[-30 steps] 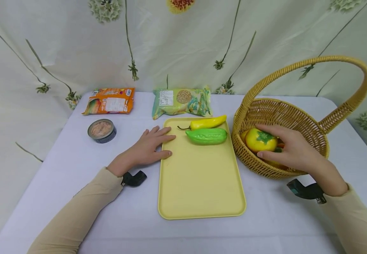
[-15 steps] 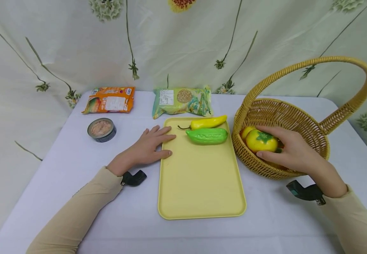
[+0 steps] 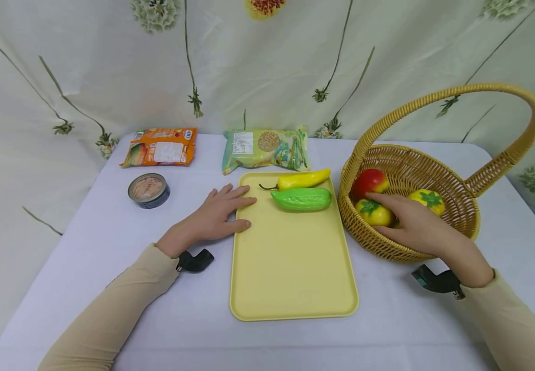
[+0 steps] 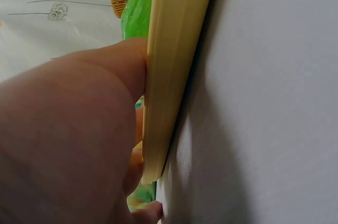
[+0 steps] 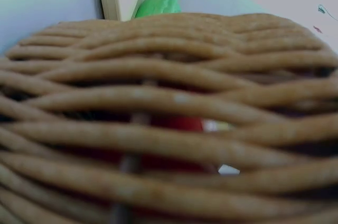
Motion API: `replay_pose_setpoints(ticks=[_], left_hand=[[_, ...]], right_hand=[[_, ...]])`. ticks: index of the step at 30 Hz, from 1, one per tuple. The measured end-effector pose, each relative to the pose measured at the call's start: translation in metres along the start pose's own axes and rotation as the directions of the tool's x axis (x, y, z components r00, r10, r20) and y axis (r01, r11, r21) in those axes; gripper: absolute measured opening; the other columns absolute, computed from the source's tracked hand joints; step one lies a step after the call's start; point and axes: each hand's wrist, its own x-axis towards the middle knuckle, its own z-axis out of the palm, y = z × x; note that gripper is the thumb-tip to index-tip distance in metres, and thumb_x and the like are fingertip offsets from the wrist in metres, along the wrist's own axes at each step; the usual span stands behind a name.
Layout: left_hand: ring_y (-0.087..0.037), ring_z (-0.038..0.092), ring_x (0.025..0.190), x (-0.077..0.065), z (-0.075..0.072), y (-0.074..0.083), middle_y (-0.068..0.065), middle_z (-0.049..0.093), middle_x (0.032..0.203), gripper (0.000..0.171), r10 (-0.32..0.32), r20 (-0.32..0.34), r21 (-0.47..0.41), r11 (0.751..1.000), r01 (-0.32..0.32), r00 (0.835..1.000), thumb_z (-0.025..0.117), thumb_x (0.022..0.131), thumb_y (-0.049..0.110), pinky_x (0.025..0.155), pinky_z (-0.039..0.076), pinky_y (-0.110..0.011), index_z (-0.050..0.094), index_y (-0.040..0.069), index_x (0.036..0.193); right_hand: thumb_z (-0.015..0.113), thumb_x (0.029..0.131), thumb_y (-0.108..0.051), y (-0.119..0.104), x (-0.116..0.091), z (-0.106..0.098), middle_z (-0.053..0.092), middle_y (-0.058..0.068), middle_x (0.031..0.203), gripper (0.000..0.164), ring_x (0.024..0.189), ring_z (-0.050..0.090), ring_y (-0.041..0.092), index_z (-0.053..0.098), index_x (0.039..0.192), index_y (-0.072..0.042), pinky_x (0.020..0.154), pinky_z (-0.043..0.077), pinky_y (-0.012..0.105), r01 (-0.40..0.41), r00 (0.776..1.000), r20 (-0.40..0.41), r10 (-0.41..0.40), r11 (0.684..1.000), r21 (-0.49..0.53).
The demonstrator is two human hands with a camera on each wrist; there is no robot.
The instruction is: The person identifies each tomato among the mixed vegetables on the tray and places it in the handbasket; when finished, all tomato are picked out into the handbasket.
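My right hand [image 3: 417,224] reaches into the wicker basket [image 3: 457,206], thumb and fingers on either side of a yellow toy tomato [image 3: 373,212] with a green star-shaped top. A red fruit [image 3: 370,182] lies just behind it, and a second yellow tomato [image 3: 428,201] sits to the right, partly behind the hand. My left hand [image 3: 213,214] lies with fingers spread over the left rim of the yellow tray [image 3: 292,268]. A yellow pepper [image 3: 304,179] and a green bumpy vegetable [image 3: 301,199] lie at the tray's far end. In the right wrist view, basket weave [image 5: 169,102] hides the hand.
An orange snack bag [image 3: 160,147] and a green snack bag [image 3: 265,148] lie along the back of the white-covered table [image 3: 179,319]. An open-topped round can [image 3: 149,190] stands left of the left hand. The basket's tall handle [image 3: 452,90] arches above its rim.
The right hand has shifted slightly left and lower inside the basket. The red fruit has come into view, and a yellow tomato now shows at the right. My left hand has stayed put.
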Motion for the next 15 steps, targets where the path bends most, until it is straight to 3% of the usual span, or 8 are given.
replay_pose_setpoints(ticks=[15], left_hand=[[-0.049, 0.011, 0.157, 0.0008, 0.0004, 0.0008, -0.014, 0.026, 0.169, 0.061, -0.004, 0.001, 0.008, 1.000, 0.004, 1.000, 0.065, 0.098, 0.036, 0.122, 0.003, -0.072, 0.049, 0.014, 0.153]], right_hand=[[0.074, 0.093, -0.021, 0.0025, 0.0025, 0.0020, 0.063, 0.028, 0.134, 0.061, 0.120, 0.064, 0.042, 0.052, 0.144, 0.005, 0.099, 0.053, 0.058, 0.008, 1.000, -0.019, -0.009, 1.000, -0.016]])
